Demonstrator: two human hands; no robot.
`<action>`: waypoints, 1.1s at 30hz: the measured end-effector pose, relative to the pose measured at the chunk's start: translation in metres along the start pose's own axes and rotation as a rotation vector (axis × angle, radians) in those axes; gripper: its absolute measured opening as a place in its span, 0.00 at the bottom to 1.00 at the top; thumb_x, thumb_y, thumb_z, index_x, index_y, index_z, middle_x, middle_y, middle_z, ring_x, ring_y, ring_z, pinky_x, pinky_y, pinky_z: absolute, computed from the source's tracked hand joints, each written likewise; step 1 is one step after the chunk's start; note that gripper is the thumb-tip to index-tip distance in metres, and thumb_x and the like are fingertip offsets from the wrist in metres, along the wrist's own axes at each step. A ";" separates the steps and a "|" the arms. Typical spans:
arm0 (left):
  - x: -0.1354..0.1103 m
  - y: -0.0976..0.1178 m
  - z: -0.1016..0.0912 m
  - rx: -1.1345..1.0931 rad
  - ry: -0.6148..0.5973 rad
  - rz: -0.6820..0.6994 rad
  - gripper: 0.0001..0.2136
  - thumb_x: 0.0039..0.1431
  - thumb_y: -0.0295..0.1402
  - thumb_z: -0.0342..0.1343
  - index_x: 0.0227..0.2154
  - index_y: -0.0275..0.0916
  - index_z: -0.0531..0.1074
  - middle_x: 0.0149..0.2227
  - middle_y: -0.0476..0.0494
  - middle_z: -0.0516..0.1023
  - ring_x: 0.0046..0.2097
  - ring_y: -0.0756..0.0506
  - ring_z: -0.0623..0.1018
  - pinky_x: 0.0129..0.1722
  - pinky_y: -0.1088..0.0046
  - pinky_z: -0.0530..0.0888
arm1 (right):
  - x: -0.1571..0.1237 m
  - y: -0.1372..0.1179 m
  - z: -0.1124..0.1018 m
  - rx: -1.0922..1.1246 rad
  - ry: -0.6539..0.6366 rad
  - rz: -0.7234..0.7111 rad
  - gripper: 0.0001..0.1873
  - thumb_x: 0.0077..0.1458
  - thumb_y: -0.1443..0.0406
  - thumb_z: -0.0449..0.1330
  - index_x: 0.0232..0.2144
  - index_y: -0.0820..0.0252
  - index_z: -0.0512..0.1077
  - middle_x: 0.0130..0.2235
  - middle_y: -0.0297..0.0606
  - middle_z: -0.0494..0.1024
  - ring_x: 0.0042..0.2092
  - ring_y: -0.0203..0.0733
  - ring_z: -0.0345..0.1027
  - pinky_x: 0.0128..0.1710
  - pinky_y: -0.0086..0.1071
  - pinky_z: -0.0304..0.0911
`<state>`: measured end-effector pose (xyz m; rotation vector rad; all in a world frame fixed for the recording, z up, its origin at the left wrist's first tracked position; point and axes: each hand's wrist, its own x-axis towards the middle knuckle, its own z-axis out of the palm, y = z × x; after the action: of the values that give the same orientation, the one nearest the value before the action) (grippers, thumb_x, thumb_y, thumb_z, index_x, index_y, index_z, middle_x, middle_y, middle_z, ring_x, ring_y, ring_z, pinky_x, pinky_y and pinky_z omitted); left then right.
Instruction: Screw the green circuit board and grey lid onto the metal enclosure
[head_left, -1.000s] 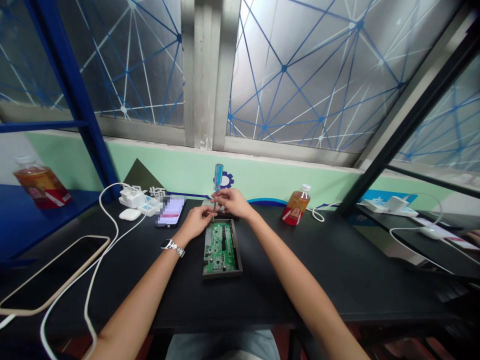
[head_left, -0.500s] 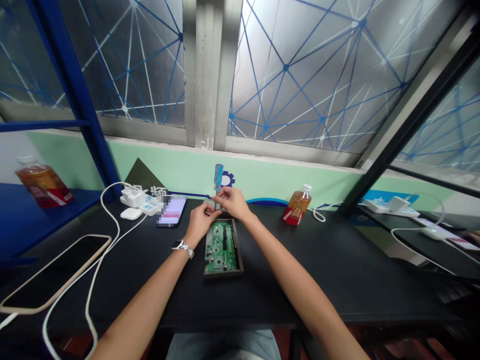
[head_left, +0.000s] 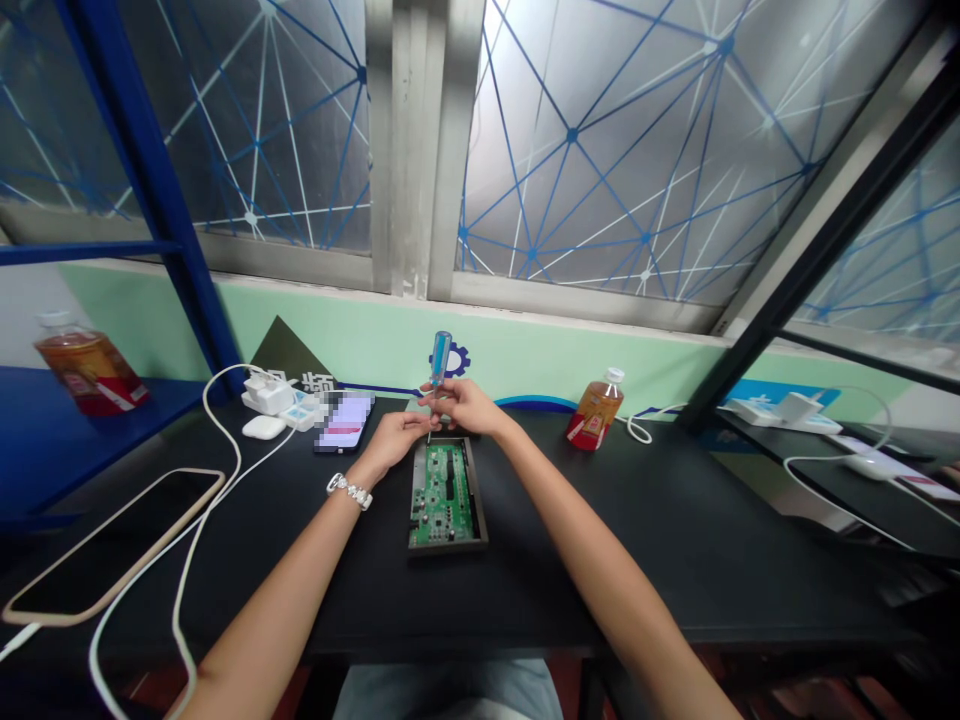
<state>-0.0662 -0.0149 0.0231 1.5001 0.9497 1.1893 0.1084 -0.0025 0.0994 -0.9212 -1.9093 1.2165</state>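
Observation:
My right hand (head_left: 466,406) is closed on a screwdriver (head_left: 441,357) with a translucent blue handle. The tool stands nearly upright, leaning slightly, with its shaft running down toward the far end of an open dark case. Inside that case (head_left: 484,543) lies a green circuit board (head_left: 444,490). My left hand (head_left: 401,438) is at the case's far left corner, its fingertips pinched together close to the screwdriver's tip. Whatever those fingertips hold is too small to make out.
To the left lie a phone with a lit screen (head_left: 349,420), white chargers (head_left: 279,398), looping white cables (head_left: 238,440) and a large beige-framed phone (head_left: 112,550). A drink bottle (head_left: 595,410) stands at the back right of the black desk (head_left: 637,540).
My left wrist has turned and moved slightly left, so the fingers now reach in flatter. The screwdriver has shifted a little right and tilts more, its handle slightly lower.

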 end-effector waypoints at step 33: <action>-0.004 -0.006 0.013 0.352 0.201 0.169 0.15 0.52 0.47 0.64 0.27 0.38 0.76 0.27 0.45 0.81 0.30 0.44 0.79 0.30 0.72 0.68 | 0.009 0.017 0.012 -0.431 0.384 -0.150 0.15 0.52 0.56 0.67 0.26 0.60 0.70 0.27 0.34 0.77 0.28 0.37 0.72 0.28 0.26 0.62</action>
<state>-0.0548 -0.0204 0.0154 1.7897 1.2362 1.3658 0.0968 0.0054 0.0814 -1.1140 -1.9073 0.4977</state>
